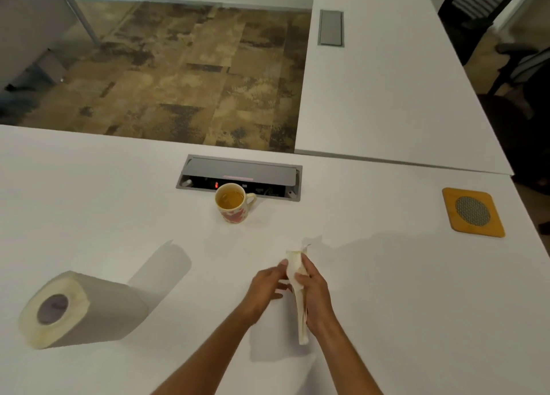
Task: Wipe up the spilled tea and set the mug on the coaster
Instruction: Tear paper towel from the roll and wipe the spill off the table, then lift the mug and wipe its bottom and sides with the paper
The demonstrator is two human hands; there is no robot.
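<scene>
Tabletop (104, 204) in smooth white laminate fills my view, its far edge dropping to mottled brown carpet (184, 76), and a second white desk (381, 82) butts against it at the right along a thin seam. I see bare surface on every side of the hands, widest toward the right where the coaster sits.

My right hand (315, 293) grips a crumpled, elongated paper towel (297, 278), fingers curled round its upper part while the twisted tail hangs below the palm. My left hand (266, 287) is just beside it, fingers loosely bent and touching the wad's left side; I cannot tell whether they pinch it.

The mug (234, 204), glossy ceramic with red blotches, stands upright near the middle, holding amber tea, handle pointing right, right in front of a grey recessed power box (241, 171) with its flap raised. The coaster (473, 212), a rounded wooden square with a round mesh centre, lies well apart near the right edge. A paper towel roll (80, 308) lies on its side at the left, its cardboard core facing me.
</scene>
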